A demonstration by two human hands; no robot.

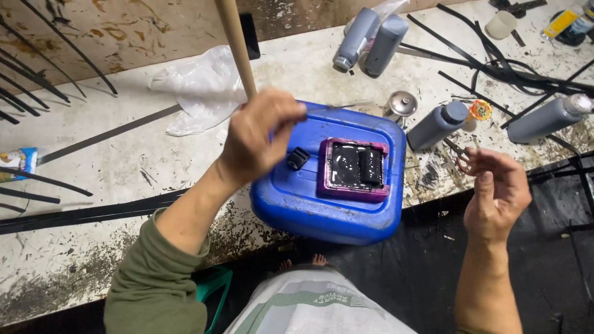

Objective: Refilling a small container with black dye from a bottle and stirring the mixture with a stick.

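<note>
Landmark: the blue jerrycan [328, 198] lies on its side at the near edge of the table [93, 167], with a purple tray [354, 170] of black liquid on top.
Left hand: the left hand [257, 139] is over the jerrycan's far-left corner, its grip closed around a thin dark strip [337, 106].
Strip axis: the strip runs roughly level from the fingertips toward the right, across the jerrycan's far edge; its free end points at the small metal cap [401, 104] just beyond the jerrycan.
Right hand: the right hand [495, 192] is off the jerrycan's right side, past the table edge, with the grip loosely curled around small scissors [461, 158].
Nearer hand: the left hand is nearer the tray; the scissors lie right of the strip's free end, apart from it.
Black clip: a small black piece [297, 159] sits on the jerrycan just left of the tray, below the left hand.
Hidden: the left palm covers how the strip is pinched and where it starts.
Hard to make out: the scissor blades are small and blurred, so I cannot tell how far apart they are.
Cut off: a wooden stick [237, 46] rises behind the left hand and leaves the top of the view; its lower end is hidden.
</note>
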